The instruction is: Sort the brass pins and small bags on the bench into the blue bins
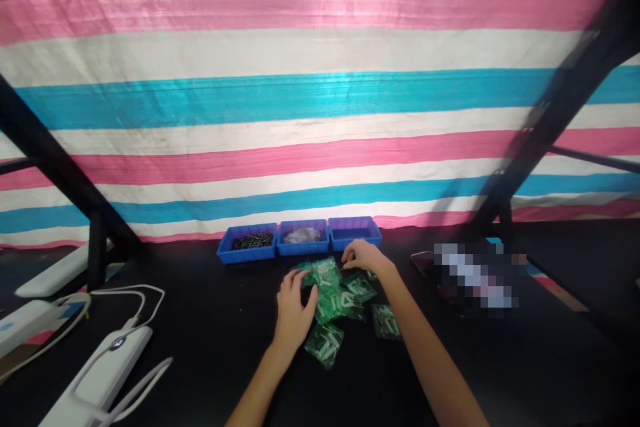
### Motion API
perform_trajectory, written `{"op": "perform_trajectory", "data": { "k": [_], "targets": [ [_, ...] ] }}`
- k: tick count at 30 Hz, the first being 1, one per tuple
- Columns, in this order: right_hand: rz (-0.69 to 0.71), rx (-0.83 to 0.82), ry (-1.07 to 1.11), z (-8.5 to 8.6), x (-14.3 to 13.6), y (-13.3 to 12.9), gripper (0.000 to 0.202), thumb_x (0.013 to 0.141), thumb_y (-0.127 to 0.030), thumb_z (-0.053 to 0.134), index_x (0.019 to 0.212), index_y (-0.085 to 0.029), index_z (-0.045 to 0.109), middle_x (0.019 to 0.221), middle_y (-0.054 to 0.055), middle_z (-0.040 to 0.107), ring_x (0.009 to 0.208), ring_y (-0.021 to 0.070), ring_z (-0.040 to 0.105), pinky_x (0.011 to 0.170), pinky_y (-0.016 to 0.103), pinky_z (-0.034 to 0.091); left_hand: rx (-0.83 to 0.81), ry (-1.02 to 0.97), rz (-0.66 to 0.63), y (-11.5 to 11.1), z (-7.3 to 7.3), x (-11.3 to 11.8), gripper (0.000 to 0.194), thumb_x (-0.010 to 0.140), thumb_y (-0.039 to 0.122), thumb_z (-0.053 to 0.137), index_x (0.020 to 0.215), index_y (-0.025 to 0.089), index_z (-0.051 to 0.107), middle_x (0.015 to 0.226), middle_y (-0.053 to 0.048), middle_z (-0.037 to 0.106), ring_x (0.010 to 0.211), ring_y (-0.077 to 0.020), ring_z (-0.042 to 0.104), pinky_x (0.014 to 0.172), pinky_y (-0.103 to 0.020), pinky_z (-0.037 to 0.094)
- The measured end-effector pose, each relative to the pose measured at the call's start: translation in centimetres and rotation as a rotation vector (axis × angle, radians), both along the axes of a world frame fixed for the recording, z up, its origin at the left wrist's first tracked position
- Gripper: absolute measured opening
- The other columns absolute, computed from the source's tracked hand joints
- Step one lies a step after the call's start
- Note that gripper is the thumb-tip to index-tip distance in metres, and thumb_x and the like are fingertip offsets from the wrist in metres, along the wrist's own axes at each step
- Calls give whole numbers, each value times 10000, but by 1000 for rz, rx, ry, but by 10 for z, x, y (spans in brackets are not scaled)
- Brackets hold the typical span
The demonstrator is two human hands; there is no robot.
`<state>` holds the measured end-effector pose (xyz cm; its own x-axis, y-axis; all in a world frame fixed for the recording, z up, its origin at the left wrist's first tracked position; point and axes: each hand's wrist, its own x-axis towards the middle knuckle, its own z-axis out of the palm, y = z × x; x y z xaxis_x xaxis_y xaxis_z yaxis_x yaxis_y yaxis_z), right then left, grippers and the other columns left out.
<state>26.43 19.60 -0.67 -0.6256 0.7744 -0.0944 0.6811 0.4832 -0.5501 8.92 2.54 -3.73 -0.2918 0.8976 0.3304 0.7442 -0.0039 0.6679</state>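
Striped sheeting (320,53) behind black table (200,340). Green-tinted packets (330,297) heaped mid-table, near blue bins (304,249). Left hand (294,307): fingers spread, at heap's left. Right hand (364,255): fingers curled, heap's far right; can't tell if pinching.

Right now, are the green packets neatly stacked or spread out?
Spread out: several green packets overlap loosely near the left hand, and another lies beside the right forearm.

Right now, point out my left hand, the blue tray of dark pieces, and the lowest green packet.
Left hand (292,312): head view, back of the hand.
Blue tray of dark pieces (247,255): head view, front wall.
Lowest green packet (325,345): head view, middle of the packet.
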Motion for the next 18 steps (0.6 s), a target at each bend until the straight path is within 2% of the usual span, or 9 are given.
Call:
{"op": "perform_trajectory", "data": {
  "k": [5, 8, 11, 14, 18],
  "targets": [
    [-43, 50, -5, 1, -4, -4, 182, 638, -161, 634, 800, -185, 713, 756, 26, 705, 695, 153, 634, 585, 208, 415, -2, -9, -3, -1, 2, 0, 330, 843, 379, 415, 1137, 253, 493, 1191, -74, 469, 1135, -240, 437, 916, -437, 355],
    [-35, 67, 5, -1, -12, -8, 244, 609, -75, 587, 786, -192, 708, 745, 15, 702, 702, 142, 630, 604, 201, 418, 5, -8, -8, -2, 2, 1, 335, 838, 377, 420, 1136, 245, 498, 1188, -81, 472, 1139, -245, 439, 921, -442, 356],
    [-13, 66, 33, 1, -17, -12, 248, 568, -64, 592, 753, -188, 702, 698, 3, 692, 660, 137, 624, 593, 202, 422, 3, -5, -8, -2, 2, 1, 335, 836, 373, 425, 1136, 244, 499, 1188, -82, 472, 1140, -246, 438, 922, -447, 354],
    [-4, 78, 91, 14, -10, -12, 247, 591, -105, 584, 802, -171, 696, 734, 16, 693, 671, 134, 620, 614, 205, 437, 3, -5, -9, -2, 2, 1, 340, 841, 371, 419, 1151, 250, 488, 1190, -79, 469, 1135, -242, 439, 917, -447, 355],
    [-82, 95, 290, 40, 18, -7, 266, 712, -225, 512, 901, -155, 686, 854, 50, 698, 727, 145, 618, 670, 239, 459, 7, -13, -18, -2, 2, 1, 341, 845, 375, 415, 1155, 251, 480, 1193, -80, 462, 1141, -244, 432, 921, -448, 348]
  ]
}}
